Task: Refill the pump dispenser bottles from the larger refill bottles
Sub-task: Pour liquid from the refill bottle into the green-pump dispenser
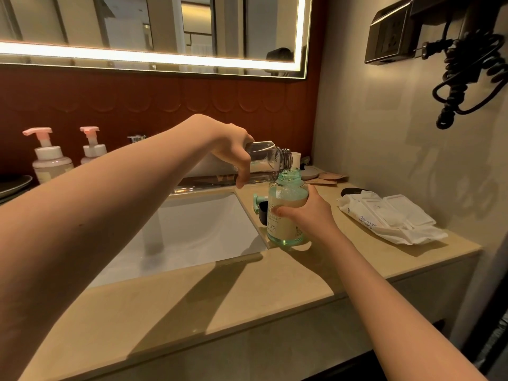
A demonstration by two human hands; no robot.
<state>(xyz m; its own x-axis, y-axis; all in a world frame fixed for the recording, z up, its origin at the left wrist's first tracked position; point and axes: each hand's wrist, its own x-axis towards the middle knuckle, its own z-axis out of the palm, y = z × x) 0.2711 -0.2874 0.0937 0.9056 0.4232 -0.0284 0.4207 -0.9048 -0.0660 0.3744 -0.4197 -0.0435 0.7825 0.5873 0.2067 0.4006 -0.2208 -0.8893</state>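
Note:
My left hand grips a clear refill bottle, tipped on its side with its threaded mouth over the open neck of a green-tinted dispenser bottle. That bottle stands upright on the beige counter at the sink's right corner, and my right hand holds its labelled body. A thin stream runs from the clear bottle into it. A green pump head and a black cap lie just left of the green bottle.
A white sink basin lies left of the bottles. Two pink-pump dispenser bottles stand at the back left. A pack of wipes lies on the counter's right side. A coiled black cord hangs on the right wall.

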